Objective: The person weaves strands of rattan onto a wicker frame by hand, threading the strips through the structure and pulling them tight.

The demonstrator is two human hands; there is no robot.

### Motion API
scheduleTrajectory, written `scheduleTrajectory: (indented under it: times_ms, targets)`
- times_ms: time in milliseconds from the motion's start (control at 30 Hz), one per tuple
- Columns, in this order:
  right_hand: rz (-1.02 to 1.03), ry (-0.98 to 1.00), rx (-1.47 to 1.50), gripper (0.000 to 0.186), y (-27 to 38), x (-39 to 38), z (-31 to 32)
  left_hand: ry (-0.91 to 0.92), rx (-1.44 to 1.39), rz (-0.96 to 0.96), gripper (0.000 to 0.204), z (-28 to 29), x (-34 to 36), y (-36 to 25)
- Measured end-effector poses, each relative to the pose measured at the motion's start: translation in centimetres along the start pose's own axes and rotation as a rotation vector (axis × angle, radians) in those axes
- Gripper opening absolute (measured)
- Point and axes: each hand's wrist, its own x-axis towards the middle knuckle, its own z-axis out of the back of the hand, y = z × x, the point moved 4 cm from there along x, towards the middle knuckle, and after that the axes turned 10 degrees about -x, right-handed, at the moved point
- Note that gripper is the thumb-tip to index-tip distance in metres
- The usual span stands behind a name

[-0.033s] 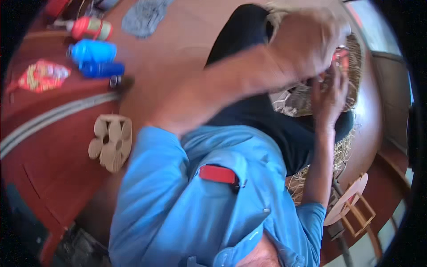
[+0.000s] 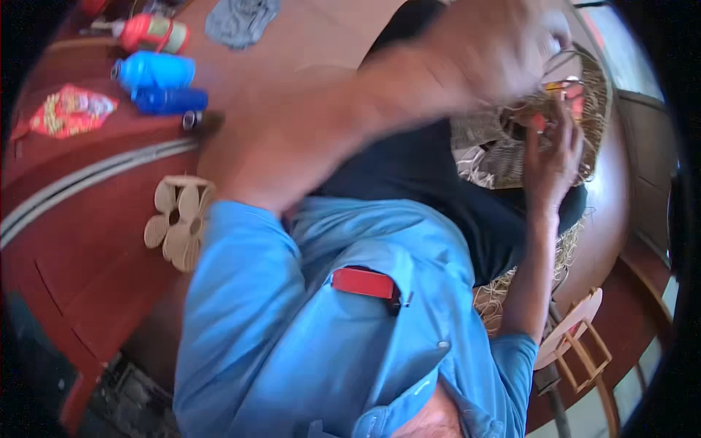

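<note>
My left hand (image 2: 515,51) is smeared by motion high over the right side of my lap, its fingers too blurred to read. My right hand (image 2: 555,150) has fingers spread over a woven brown fibre piece (image 2: 590,139) resting by my dark-trousered legs, touching small red and yellow items (image 2: 572,102) on it. Loose pale strands (image 2: 482,164) show beside the piece, and more straw-like fibre (image 2: 573,244) lies under my right forearm. What is between my left fingers is hidden.
At left are a red bottle (image 2: 153,33), two blue bottles (image 2: 157,71), a red patterned packet (image 2: 71,112), a grey cloth (image 2: 241,20) and a wooden flower-shaped piece (image 2: 180,223). A small wooden frame (image 2: 584,350) stands at lower right.
My left hand has shifted slightly upward, uncovering more of the woven piece and red items. My right hand is slightly farther right. The view has shifted a little.
</note>
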Motion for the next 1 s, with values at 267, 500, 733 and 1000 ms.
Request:
scheduleTrajectory:
  times_ms: [267, 500, 733, 1000]
  targets:
    - [-0.015, 0.027, -0.066, 0.047, 0.0, 0.8, 0.2, 0.401, -0.077, 0.728, 0.023, 24.3, -10.2, 1.7]
    - [-0.027, 0.051, -0.092, 0.047, -1.3, 0.8, -0.2, 0.436, -0.303, 1.309, 0.022, 26.7, -28.5, 1.3]
    - [0.033, -0.014, -0.02, 0.047, -1.9, 0.9, -0.2, 0.338, -0.266, 1.707, 0.019, 26.2, -44.5, 3.5]
    - [0.073, -0.053, -0.071, 0.046, -2.2, 1.1, -0.3, 0.401, -0.303, 2.048, 0.016, 20.1, -64.6, 8.4]
